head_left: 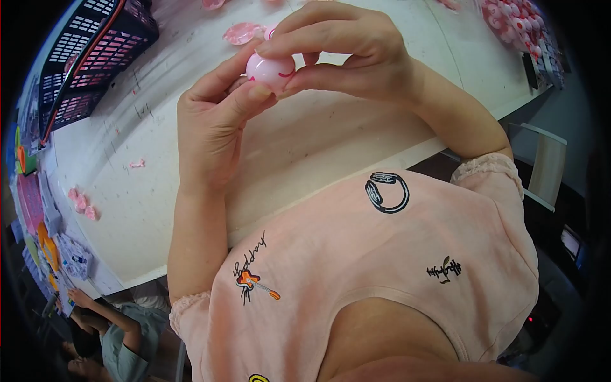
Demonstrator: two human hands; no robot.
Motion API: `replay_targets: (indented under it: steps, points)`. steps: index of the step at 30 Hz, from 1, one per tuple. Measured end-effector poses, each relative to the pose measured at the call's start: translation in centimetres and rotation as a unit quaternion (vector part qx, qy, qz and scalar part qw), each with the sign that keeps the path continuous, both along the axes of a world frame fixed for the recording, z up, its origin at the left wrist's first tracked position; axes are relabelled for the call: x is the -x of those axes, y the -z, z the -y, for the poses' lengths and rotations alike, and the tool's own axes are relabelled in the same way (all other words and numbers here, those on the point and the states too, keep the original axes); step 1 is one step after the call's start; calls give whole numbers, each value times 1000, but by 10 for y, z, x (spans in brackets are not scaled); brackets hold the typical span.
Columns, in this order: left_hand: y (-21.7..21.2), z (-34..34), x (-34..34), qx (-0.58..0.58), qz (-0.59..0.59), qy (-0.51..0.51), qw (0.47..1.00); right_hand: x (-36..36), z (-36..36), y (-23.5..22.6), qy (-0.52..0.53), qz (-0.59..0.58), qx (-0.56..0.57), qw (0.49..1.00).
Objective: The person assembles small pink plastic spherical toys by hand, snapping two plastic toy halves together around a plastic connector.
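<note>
A small glossy pink ball (272, 71) with darker pink curved markings, like a toy's head, is held between both my hands above the white table (305, 159). My left hand (219, 108) grips its left and near side, with the thumb pressed at the lower edge. From the right, my right hand (353, 54) pinches it with the fingertips on top and the thumb at the lower right. Just beyond the fingers lies a translucent pink piece (242, 33). A smaller rounded pink bit shows by the right fingertips, but whether it joins the ball I cannot tell.
A dark blue slatted basket (95, 63) with pink contents stands at the far left. Small pink pieces (81, 204) lie at the left. A heap of pink and red parts (512, 22) sits at the far right. Another person (127, 331) works at the lower left.
</note>
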State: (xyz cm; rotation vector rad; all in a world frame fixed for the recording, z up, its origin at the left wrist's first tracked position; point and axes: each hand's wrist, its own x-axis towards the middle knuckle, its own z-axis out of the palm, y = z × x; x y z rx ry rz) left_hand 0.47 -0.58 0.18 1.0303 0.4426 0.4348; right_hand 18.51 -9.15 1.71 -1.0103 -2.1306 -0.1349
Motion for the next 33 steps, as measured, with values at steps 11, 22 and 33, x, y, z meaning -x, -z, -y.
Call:
replay_targets:
  steps: [11,22,33]
  points:
    - [0,15,-1,-167,-102,-67,978,24,16,17,154,-38,-56,986]
    - [-6,14,-7,-206,-33,-77,975,15,9,13,91,-164,10,982]
    - [-4,20,0,-249,-1,-83,965,29,11,14,83,-242,82,963]
